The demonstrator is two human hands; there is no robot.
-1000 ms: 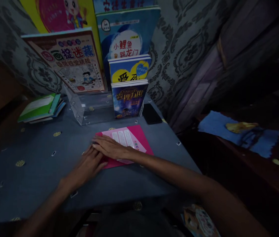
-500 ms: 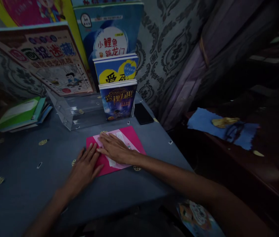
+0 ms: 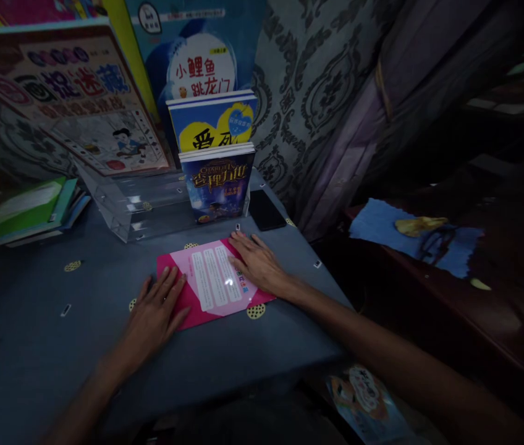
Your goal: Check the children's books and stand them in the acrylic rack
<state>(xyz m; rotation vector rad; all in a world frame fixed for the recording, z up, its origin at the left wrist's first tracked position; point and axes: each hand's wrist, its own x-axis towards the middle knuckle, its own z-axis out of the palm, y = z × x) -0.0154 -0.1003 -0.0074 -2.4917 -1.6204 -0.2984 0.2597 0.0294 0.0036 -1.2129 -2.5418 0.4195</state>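
Note:
A thin pink book (image 3: 215, 278) lies flat on the table (image 3: 225, 364), its cover showing pale text panels. Across its left edge rests my left hand (image 3: 157, 306), fingers stretched out and slightly apart. My right hand (image 3: 259, 266) lies flat over the book's right end, its fingertips near the far right corner. Neither hand grips anything. Beyond the book, a clear acrylic stand (image 3: 109, 210) holds several upright books, among them a dark blue one (image 3: 218, 185) and a blue-and-yellow one (image 3: 215, 123).
A black phone (image 3: 266, 210) lies beside the stand at the table's right side. On the left is a stack of green and blue books (image 3: 25, 210). To the right, a lower dark red surface bears a blue cloth (image 3: 377, 228). A colourful book or packet (image 3: 366, 402) shows below the table.
My right hand has slid from the book's left-middle part to its right end, uncovering the text panels. My left hand stays at the left edge. The view has shifted slightly.

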